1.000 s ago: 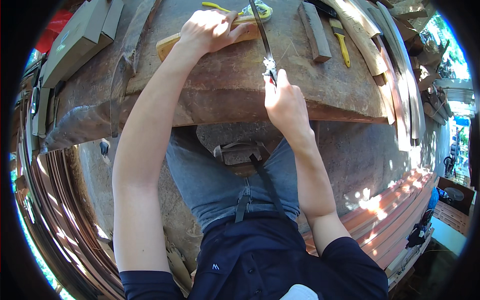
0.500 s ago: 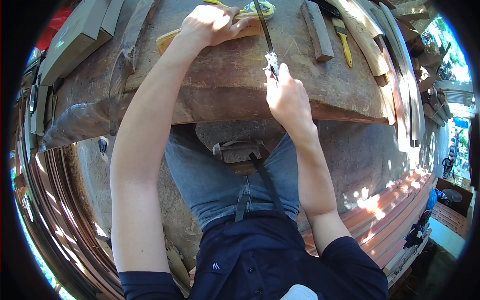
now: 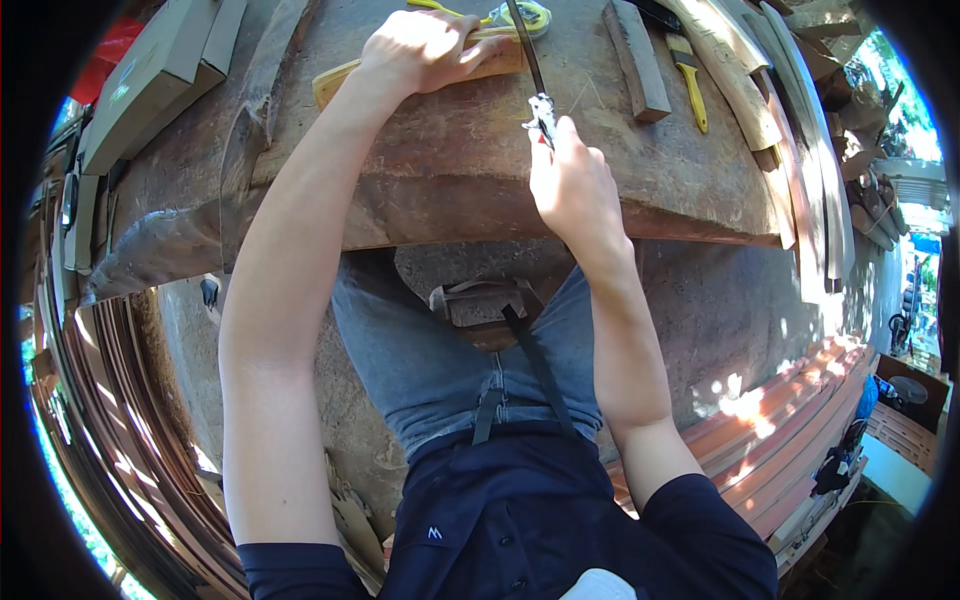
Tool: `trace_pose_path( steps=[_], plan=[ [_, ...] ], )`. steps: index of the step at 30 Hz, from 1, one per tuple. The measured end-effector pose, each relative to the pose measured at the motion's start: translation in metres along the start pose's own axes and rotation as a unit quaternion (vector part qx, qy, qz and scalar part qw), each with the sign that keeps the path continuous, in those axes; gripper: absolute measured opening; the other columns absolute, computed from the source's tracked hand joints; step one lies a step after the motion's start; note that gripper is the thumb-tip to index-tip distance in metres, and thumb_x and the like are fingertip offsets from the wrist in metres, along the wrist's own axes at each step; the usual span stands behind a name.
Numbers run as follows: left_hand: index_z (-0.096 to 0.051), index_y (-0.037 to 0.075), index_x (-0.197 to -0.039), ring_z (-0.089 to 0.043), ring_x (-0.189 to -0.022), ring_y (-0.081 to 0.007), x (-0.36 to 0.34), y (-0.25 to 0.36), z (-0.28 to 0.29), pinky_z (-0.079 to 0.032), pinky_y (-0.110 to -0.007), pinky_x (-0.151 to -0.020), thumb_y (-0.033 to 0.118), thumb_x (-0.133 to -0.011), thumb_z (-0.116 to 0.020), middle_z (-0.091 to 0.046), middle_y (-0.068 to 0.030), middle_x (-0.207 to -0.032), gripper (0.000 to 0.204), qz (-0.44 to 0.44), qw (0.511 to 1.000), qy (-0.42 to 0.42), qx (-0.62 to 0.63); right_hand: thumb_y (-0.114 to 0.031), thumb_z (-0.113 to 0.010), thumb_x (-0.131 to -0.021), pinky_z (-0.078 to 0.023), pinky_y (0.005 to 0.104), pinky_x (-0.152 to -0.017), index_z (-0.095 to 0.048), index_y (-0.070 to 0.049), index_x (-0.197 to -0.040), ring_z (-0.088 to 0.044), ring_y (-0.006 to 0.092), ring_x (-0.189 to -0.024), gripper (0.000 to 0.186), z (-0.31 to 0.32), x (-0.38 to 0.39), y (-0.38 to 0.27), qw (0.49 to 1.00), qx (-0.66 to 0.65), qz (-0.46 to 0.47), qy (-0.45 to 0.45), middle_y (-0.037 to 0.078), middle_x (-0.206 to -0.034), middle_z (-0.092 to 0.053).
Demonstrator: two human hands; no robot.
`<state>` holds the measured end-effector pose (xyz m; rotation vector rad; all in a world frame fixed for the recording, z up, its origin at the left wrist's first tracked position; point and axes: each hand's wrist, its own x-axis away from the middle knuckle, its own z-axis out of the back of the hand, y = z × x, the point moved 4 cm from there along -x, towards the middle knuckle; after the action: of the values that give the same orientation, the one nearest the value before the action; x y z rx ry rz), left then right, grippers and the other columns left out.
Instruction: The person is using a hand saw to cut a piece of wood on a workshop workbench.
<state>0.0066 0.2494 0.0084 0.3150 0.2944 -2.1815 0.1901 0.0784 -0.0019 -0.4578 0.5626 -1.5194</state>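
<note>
My left hand (image 3: 420,52) presses down on a yellowish wooden block (image 3: 338,84) near the far side of the workbench, its fingers wrapped over the top. In my right hand (image 3: 578,190) is the handle of what looks like a hand saw (image 3: 529,48), with a narrow dark blade and a shiny metal fitting just ahead of my fist. The blade points away from me and runs alongside the block's right end; I cannot tell whether its edge touches the wood. Behind the block lies a roll of clear tape (image 3: 530,18) by something thin and yellow.
On the worn workbench (image 3: 450,200), a squared wood offcut (image 3: 637,65), a yellow-handled brush (image 3: 690,85) and long wood strips (image 3: 780,130) lie to the right. A cardboard box (image 3: 150,90) stands at left. Stacked reddish planks (image 3: 760,430) sit low on the right.
My right hand and the saw have shifted slightly away from me along the blade's line. My left hand and the wooden block stay in place.
</note>
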Motion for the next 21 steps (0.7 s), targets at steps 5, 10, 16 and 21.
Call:
trace_pose_path(
  steps=[5,10,16,21],
  plan=[
    [-0.067,0.011,-0.135,-0.075,-0.107,-0.0289,-0.001,-0.002,-0.001,-0.061,-0.041,-0.09,0.057,-0.107,-0.052,-0.077,-0.0142,-0.12,0.056,-0.113,0.993,0.004,-0.028,-0.022,-0.058,-0.105,-0.056,0.0614,-0.073,-0.054,0.004,-0.11,-0.071,0.0544,-0.081,0.027,0.002,0.012,-0.006,1.0,-0.003,-0.003,-0.005,0.035,-0.08,-0.069],
    [-0.064,0.025,-0.143,-0.075,-0.107,-0.0255,-0.004,-0.017,-0.021,-0.063,-0.039,-0.087,0.042,-0.109,-0.053,-0.073,-0.0089,-0.129,0.04,-0.009,0.997,-0.059,-0.052,-0.022,-0.058,-0.105,-0.055,0.0611,-0.073,-0.054,0.003,-0.111,-0.07,0.0545,-0.083,0.026,0.006,0.025,-0.011,0.998,0.016,-0.066,-0.017,0.034,-0.083,-0.07],
    [-0.064,0.028,-0.142,-0.076,-0.108,-0.0269,-0.006,-0.005,-0.019,-0.062,-0.04,-0.091,0.051,-0.108,-0.047,-0.073,-0.01,-0.13,0.045,-0.01,0.999,-0.051,-0.01,-0.022,-0.058,-0.105,-0.056,0.06,-0.076,-0.054,0.002,-0.111,-0.071,0.0525,-0.086,0.026,0.004,0.0,-0.005,0.999,0.022,-0.029,-0.024,0.031,-0.085,-0.072],
    [-0.065,0.017,-0.138,-0.076,-0.108,-0.0302,-0.006,-0.013,-0.019,-0.061,-0.042,-0.095,0.07,-0.105,-0.042,-0.076,-0.0145,-0.126,0.066,-0.031,0.999,-0.041,-0.008,-0.023,-0.057,-0.106,-0.053,0.0618,-0.08,-0.056,0.001,-0.122,-0.07,0.0531,-0.089,0.029,0.006,0.035,-0.012,0.996,0.005,-0.082,-0.029,0.033,-0.087,-0.071]
  ],
)
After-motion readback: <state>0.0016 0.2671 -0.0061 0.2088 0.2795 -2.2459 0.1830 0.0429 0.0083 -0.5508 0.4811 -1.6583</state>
